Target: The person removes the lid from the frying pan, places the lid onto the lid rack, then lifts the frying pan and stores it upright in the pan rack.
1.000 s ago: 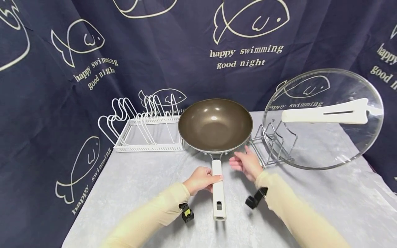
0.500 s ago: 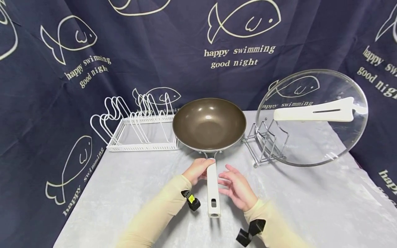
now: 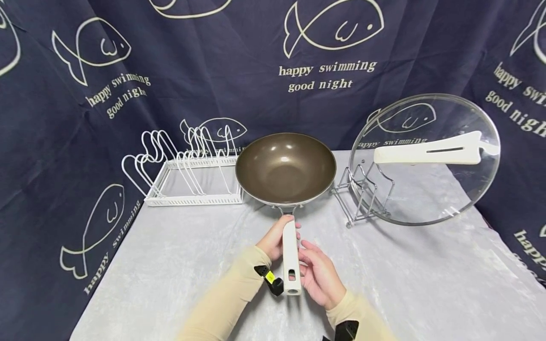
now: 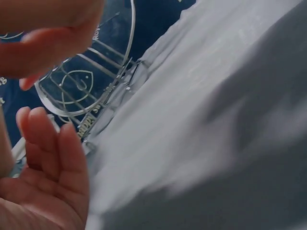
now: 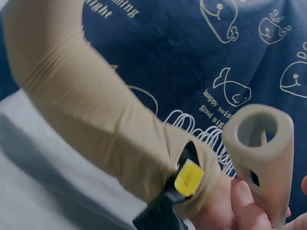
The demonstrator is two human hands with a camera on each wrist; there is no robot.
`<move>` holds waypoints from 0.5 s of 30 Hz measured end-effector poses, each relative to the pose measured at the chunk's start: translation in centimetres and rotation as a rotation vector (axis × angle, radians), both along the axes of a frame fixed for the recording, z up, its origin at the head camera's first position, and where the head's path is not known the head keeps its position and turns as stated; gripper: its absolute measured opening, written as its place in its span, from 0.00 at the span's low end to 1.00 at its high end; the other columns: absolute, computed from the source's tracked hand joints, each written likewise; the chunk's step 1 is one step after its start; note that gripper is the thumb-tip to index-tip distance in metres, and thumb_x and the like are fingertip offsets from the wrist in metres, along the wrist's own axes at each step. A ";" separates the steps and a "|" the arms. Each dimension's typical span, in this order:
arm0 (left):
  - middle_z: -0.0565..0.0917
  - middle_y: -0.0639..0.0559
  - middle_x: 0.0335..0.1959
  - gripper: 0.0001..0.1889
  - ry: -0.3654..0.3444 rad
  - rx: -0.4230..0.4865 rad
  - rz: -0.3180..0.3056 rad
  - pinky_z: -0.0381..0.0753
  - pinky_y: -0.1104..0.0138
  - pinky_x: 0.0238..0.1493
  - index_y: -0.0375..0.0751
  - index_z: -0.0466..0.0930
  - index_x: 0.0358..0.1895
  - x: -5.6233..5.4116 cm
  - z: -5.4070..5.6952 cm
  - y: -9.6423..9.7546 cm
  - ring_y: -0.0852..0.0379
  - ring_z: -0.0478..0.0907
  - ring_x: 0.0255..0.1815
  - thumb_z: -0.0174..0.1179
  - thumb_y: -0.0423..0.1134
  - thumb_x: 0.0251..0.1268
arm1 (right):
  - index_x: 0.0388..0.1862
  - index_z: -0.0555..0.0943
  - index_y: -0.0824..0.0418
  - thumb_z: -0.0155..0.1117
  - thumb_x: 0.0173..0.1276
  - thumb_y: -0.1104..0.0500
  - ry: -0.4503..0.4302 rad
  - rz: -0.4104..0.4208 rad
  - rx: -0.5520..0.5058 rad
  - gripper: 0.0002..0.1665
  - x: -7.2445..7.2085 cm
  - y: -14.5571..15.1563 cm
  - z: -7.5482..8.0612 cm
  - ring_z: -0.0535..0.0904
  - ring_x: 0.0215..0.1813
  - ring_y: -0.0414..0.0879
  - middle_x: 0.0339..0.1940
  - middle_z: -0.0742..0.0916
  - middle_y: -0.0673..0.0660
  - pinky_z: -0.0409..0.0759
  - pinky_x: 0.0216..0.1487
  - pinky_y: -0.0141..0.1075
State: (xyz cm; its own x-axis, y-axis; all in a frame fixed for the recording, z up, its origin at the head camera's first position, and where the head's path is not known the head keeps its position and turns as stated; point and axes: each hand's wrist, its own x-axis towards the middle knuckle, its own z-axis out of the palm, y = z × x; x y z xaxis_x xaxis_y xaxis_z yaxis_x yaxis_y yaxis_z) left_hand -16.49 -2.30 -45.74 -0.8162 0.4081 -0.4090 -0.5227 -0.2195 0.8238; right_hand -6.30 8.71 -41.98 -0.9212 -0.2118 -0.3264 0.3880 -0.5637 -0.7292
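Note:
A wok [image 3: 286,168] with a brown inside and a white handle [image 3: 291,251] stands in the middle of the head view, its handle toward me. My left hand [image 3: 273,240] grips the handle near the pan end, thumb on top and fingertips showing past the right side. My right hand [image 3: 322,277] is at the handle's right side farther back, fingers loosely bent with their tips at the handle. In the right wrist view, fingertips [image 5: 245,203] overlap the handle below its hanging slot, and its hollow end faces the camera.
Left of the wok stands a white wire rack [image 3: 192,201] with several upright loops. On the right, a small metal rack [image 3: 362,196] holds a large glass lid [image 3: 426,189] upright, with a long white handle [image 3: 426,154]. A dark fish-print curtain [image 3: 239,61] hangs behind the grey tabletop [image 3: 179,255].
My left hand has slid up the handle toward the pan and now wraps it. My right hand has come in from the right, down beside the handle. The wok stays in place.

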 end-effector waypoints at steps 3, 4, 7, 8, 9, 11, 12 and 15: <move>0.72 0.55 0.20 0.14 -0.014 0.070 -0.012 0.72 0.71 0.24 0.40 0.69 0.40 0.3 -0.1 0.2 0.61 0.69 0.18 0.41 0.48 0.67 | 0.67 0.50 0.70 0.36 0.74 0.62 0.037 0.128 -0.092 0.25 0.6 0.2 0.0 0.80 0.35 0.39 0.38 0.79 0.52 0.82 0.35 0.35; 0.72 0.55 0.20 0.13 -0.021 0.089 -0.016 0.72 0.71 0.24 0.41 0.69 0.40 0.4 -0.1 0.3 0.61 0.69 0.18 0.42 0.47 0.67 | 0.64 0.53 0.68 0.35 0.75 0.61 0.052 0.175 -0.112 0.22 0.7 0.2 0.0 0.80 0.36 0.40 0.38 0.79 0.52 0.82 0.36 0.35; 0.72 0.56 0.20 0.09 -0.038 0.133 -0.030 0.73 0.71 0.24 0.43 0.71 0.37 0.7 0.1 0.5 0.62 0.70 0.17 0.44 0.43 0.64 | 0.55 0.59 0.63 0.35 0.77 0.57 0.079 0.288 -0.162 0.14 0.9 0.3 -0.3 0.81 0.38 0.40 0.39 0.80 0.51 0.82 0.35 0.35; 0.72 0.57 0.19 0.07 -0.039 0.134 -0.033 0.73 0.72 0.24 0.43 0.71 0.36 0.7 0.2 0.5 0.62 0.70 0.17 0.46 0.42 0.63 | 0.53 0.60 0.61 0.36 0.77 0.55 0.079 0.314 -0.185 0.13 0.8 0.3 -0.4 0.81 0.38 0.39 0.39 0.81 0.50 0.83 0.35 0.35; 0.72 0.57 0.18 0.06 -0.038 0.128 -0.039 0.72 0.73 0.22 0.43 0.72 0.34 0.8 0.3 0.6 0.63 0.71 0.17 0.47 0.41 0.62 | 0.52 0.62 0.60 0.35 0.78 0.54 0.082 0.331 -0.212 0.13 0.7 0.3 -0.5 0.81 0.39 0.39 0.39 0.81 0.50 0.82 0.35 0.35; 0.73 0.58 0.17 0.05 -0.032 0.104 -0.041 0.69 0.77 0.18 0.43 0.72 0.29 0.8 0.4 0.8 0.64 0.72 0.16 0.50 0.39 0.60 | 0.52 0.65 0.57 0.34 0.78 0.52 0.080 0.355 -0.263 0.14 0.5 0.3 -0.7 0.81 0.39 0.40 0.38 0.82 0.51 0.82 0.35 0.35; 0.73 0.58 0.16 0.06 -0.031 0.091 -0.039 0.67 0.78 0.16 0.43 0.72 0.27 0.8 0.5 0.9 0.64 0.72 0.15 0.51 0.38 0.60 | 0.51 0.66 0.56 0.34 0.78 0.51 0.077 0.364 -0.281 0.15 0.5 0.3 -0.8 0.81 0.39 0.40 0.37 0.82 0.51 0.82 0.34 0.35; 0.73 0.58 0.15 0.09 -0.057 0.083 -0.030 0.66 0.79 0.14 0.44 0.71 0.22 0.9 0.5 1.1 0.64 0.72 0.15 0.50 0.36 0.61 | 0.52 0.66 0.51 0.37 0.77 0.51 0.057 0.365 -0.264 0.12 0.4 0.2 -0.9 0.80 0.37 0.41 0.35 0.81 0.51 0.82 0.33 0.35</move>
State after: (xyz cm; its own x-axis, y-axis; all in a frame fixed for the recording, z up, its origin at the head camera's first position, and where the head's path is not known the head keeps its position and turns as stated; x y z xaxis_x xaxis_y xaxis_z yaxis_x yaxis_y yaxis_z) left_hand -15.55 -1.23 -45.22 -0.7794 0.4665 -0.4183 -0.5755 -0.2690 0.7722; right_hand -5.94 8.96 -42.91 -0.7855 -0.5954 -0.1687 0.5596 -0.5670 -0.6045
